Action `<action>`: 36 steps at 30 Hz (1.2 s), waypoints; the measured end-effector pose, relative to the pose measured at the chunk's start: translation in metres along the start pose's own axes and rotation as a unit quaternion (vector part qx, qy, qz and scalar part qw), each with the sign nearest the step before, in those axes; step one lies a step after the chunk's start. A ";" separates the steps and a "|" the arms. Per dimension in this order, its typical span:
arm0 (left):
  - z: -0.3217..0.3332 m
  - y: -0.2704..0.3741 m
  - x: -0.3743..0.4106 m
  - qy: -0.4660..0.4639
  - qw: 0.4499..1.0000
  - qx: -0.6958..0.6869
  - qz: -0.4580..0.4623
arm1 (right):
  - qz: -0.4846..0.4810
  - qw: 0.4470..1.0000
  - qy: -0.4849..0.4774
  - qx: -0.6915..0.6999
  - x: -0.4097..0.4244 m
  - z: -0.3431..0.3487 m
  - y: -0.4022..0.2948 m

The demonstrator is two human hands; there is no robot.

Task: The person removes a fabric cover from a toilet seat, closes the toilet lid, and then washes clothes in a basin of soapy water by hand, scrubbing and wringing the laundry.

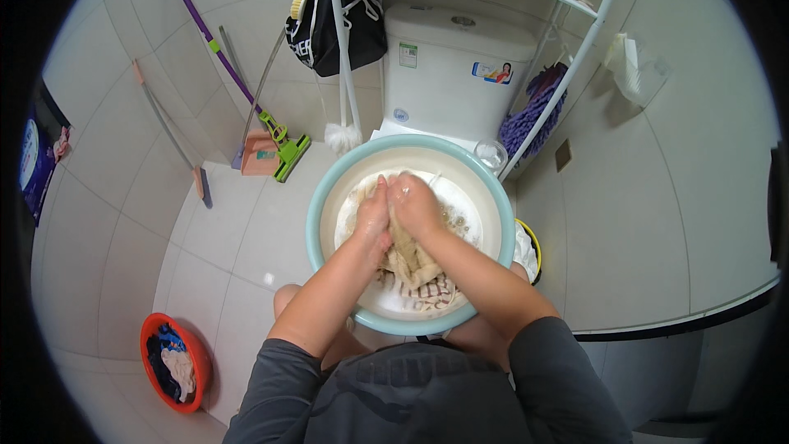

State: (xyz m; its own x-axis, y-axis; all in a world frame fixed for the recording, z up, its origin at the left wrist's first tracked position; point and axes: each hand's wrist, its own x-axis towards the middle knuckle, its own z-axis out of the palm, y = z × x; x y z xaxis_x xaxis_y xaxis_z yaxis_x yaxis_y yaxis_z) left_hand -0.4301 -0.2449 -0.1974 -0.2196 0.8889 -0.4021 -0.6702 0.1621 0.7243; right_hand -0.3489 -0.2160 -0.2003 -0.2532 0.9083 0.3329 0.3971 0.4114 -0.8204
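Observation:
A large plastic basin (317, 222) with a pale blue rim sits before me, holding sudsy water (456, 197). Over its middle, my left hand (373, 213) and my right hand (414, 205) press together around a beige cloth (407, 259). Both hands grip the wet fabric, which hangs down towards me into the suds. Below it lies a striped, checked part of fabric (431, 291); whether it belongs to the same piece I cannot tell. Foam wets my fingers, and the cloth between my palms is mostly hidden.
Behind the basin stands a toilet tank (456, 74) under a white metal rack (601, 31). A green-and-purple mop (290, 157), a dustpan (259, 154) and a broom (202, 188) are at left. A red basin (206, 364) holds clothes at lower left. A lined bin (527, 253) stands right.

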 end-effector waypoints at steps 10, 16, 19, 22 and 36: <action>-0.008 -0.002 0.003 -0.051 0.997 -0.055 -0.037 | -0.090 0.993 -0.004 -0.080 0.003 0.002 0.001; -0.002 0.012 -0.007 -0.067 0.996 -0.027 -0.045 | -0.102 0.994 -0.005 -0.026 0.009 -0.005 0.014; -0.027 0.027 0.004 -0.160 0.982 0.084 0.056 | 0.006 0.999 0.039 -0.013 0.040 -0.036 0.026; -0.044 0.056 0.009 -0.222 0.942 0.216 0.128 | 0.077 0.990 -0.024 0.117 0.042 -0.074 0.010; -0.063 0.078 0.009 -0.227 0.797 0.537 0.159 | 0.098 0.876 -0.015 0.472 0.036 -0.140 -0.050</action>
State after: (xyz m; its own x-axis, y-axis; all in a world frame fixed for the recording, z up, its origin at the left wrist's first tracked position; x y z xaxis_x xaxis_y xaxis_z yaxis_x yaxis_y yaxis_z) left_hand -0.5289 -0.2514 -0.1800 0.1852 0.9821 -0.0350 0.4139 -0.0456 0.9092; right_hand -0.2542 -0.1933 -0.0827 -0.2899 0.9464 0.1426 -0.4669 -0.0098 -0.8843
